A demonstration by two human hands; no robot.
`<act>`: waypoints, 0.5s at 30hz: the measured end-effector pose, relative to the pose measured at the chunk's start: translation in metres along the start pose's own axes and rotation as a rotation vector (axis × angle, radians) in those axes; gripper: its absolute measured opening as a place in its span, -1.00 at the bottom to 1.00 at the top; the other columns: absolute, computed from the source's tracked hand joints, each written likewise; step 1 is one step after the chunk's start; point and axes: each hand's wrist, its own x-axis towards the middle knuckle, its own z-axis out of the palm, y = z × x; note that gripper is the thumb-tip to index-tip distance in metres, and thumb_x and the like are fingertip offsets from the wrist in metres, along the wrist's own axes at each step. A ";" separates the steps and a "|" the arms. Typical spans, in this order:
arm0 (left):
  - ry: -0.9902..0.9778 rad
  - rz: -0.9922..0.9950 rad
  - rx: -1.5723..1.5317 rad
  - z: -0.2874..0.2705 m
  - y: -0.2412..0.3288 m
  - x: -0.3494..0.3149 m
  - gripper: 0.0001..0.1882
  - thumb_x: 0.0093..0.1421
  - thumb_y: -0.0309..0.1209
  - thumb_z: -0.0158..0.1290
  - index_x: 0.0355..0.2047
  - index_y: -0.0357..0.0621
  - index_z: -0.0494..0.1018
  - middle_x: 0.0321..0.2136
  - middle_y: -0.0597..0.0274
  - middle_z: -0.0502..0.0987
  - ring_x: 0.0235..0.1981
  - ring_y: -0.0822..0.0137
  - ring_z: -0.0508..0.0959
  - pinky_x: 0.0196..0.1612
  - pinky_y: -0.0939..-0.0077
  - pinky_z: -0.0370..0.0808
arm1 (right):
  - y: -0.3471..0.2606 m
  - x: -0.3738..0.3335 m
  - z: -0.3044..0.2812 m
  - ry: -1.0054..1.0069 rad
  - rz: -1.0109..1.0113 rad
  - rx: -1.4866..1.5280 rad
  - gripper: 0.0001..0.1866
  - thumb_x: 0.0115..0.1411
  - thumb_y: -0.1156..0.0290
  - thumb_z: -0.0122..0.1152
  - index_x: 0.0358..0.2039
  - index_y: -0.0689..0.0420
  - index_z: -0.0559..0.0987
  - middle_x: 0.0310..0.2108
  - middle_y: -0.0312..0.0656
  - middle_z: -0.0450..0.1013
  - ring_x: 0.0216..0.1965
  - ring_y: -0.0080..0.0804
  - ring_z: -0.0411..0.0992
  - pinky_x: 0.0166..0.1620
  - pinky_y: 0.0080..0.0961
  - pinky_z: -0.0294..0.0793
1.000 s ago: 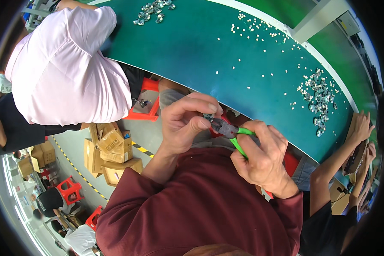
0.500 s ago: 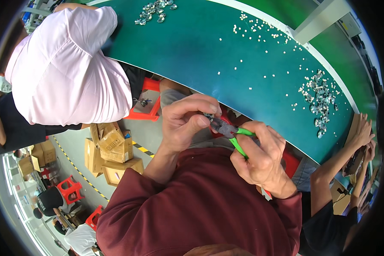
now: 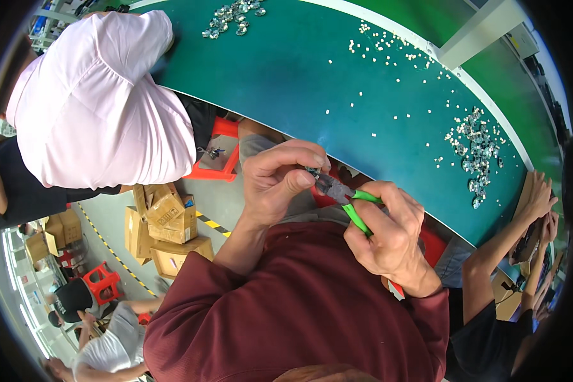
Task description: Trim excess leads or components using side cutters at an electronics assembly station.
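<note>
My right hand (image 3: 391,232) is closed round the green handles of a pair of cutting pliers (image 3: 339,191). The pliers' dark jaws reach left to a small shiny part (image 3: 313,172), pinched between the thumb and fingers of my left hand (image 3: 280,178). The fingers cover most of that part, so its exact kind is unclear. Both hands are held in front of my body, just off the near edge of the green table (image 3: 267,83).
Small glassy, metallic parts (image 3: 479,156) lie heaped at the table's right, with another group (image 3: 232,18) at the far left. Tiny white pieces (image 3: 388,48) are scattered between. A person in pink (image 3: 102,102) sits left; another's hands (image 3: 538,197) are right. Cardboard boxes (image 3: 172,219) stand behind.
My hands and the pliers stay almost in place at the small part. In the lower left background, a person in a light shirt has shifted, with more of their body showing.
</note>
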 end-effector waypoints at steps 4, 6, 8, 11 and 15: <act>0.005 -0.012 -0.009 -0.001 0.000 0.000 -0.73 0.26 -0.39 0.21 -0.15 -0.36 0.55 -0.21 -0.09 0.58 -0.21 0.23 0.59 -0.14 0.40 0.54 | 0.000 0.000 0.000 0.008 -0.003 -0.009 -0.75 -0.32 0.55 0.24 -0.49 0.25 0.61 -0.35 -0.15 0.51 -0.58 -0.27 0.46 -0.50 -0.39 0.42; 0.008 -0.024 -0.017 0.000 0.000 0.000 -0.73 0.26 -0.39 0.22 -0.15 -0.36 0.55 -0.21 -0.09 0.59 -0.21 0.23 0.59 -0.14 0.39 0.54 | -0.001 0.001 -0.001 0.014 -0.004 -0.011 -0.75 -0.32 0.55 0.24 -0.50 0.25 0.61 -0.35 -0.15 0.51 -0.58 -0.28 0.46 -0.50 -0.39 0.42; 0.008 0.003 -0.008 0.000 0.000 0.000 -0.74 0.25 -0.40 0.22 -0.15 -0.36 0.56 -0.21 -0.09 0.59 -0.21 0.22 0.59 -0.13 0.39 0.54 | -0.003 0.003 -0.003 -0.006 0.009 0.023 -0.75 -0.33 0.63 0.23 -0.50 0.35 0.56 -0.40 -0.01 0.49 -0.56 -0.18 0.46 -0.47 -0.40 0.44; 0.011 0.006 0.000 0.000 -0.001 0.001 -0.74 0.25 -0.41 0.22 -0.15 -0.36 0.56 -0.22 -0.09 0.59 -0.21 0.22 0.60 -0.13 0.38 0.54 | -0.003 0.003 -0.002 0.006 0.004 0.020 -0.75 -0.34 0.62 0.23 -0.50 0.35 0.56 -0.40 -0.01 0.49 -0.56 -0.18 0.47 -0.47 -0.40 0.44; 0.013 0.006 -0.005 0.000 -0.001 0.001 -0.75 0.25 -0.41 0.22 -0.16 -0.36 0.56 -0.22 -0.08 0.59 -0.20 0.22 0.60 -0.12 0.38 0.54 | 0.000 0.002 -0.001 0.024 -0.010 -0.016 -0.76 -0.33 0.57 0.24 -0.50 0.26 0.60 -0.38 -0.14 0.51 -0.58 -0.28 0.48 -0.50 -0.41 0.43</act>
